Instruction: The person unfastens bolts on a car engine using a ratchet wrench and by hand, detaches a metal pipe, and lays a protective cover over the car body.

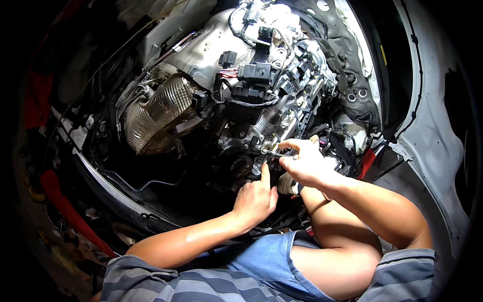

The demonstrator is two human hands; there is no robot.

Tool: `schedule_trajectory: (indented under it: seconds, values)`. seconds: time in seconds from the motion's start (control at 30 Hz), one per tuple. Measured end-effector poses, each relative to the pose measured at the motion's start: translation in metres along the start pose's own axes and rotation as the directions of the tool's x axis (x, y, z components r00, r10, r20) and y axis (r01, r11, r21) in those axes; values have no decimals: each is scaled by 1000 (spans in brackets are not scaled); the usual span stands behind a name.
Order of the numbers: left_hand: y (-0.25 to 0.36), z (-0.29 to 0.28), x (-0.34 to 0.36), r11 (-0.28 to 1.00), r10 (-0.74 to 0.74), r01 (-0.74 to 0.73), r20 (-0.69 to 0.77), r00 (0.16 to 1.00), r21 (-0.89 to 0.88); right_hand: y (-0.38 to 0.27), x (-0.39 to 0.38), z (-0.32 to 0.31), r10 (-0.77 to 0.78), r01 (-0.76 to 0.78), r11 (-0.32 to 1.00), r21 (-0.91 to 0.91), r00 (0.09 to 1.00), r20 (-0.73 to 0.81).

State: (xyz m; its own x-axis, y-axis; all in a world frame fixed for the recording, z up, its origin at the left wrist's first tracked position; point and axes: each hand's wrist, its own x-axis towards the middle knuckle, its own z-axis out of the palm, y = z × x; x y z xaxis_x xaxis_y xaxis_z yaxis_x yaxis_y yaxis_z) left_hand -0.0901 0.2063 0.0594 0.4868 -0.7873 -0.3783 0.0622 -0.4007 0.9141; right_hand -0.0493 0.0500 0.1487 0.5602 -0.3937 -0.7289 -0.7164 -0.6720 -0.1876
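Observation:
My right hand (311, 163) pinches a slim metal rod-like tool (275, 153) between thumb and fingers. Its tip meets the engine (261, 123) at a small bright fitting; the exact kind of tool is too small to tell. Just below, my left hand (255, 201) stretches its index finger up to the engine near that tip, the other fingers curled and holding nothing I can see. Left of the fingertip sits a round black cap (239, 165). Whether the left fingertip touches metal I cannot tell.
Beyond my hands are black connectors with wiring (256, 73) and a dimpled metal heat shield (163, 113). A black-and-silver front edge (118, 194) curves along the left, with a red cover (70, 211) outside it. My bent leg (337, 251) rests close below my right forearm. A white body panel (432, 110) stands right.

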Motion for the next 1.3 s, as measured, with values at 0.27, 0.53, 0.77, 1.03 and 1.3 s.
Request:
schedule_trajectory:
  seconds: [0.27, 0.53, 0.77, 1.03, 1.3]
  values:
    - [-9, -10, 6, 924, 293, -285, 6, 956, 256, 24, 8, 7, -284, 276, 954, -118, 957, -59]
    - [-21, -20, 63, 870, 492, -483, -277, 826, 105, 18, -6, 23, 315, -256, 702, 665, 949, 33]
    - [-24, -19, 69, 844, 536, -527, -216, 816, 103, 24, 4, 25, -284, 276, 959, -72, 906, -314]
    - [-11, -27, 69, 874, 463, -485, -237, 854, -42, 29, 4, 25, 159, -108, 971, 214, 959, -235]
    - [-19, -21, 73, 885, 462, -464, -161, 872, 29, 20, 17, -14, -763, 668, 474, -574, 637, 111]
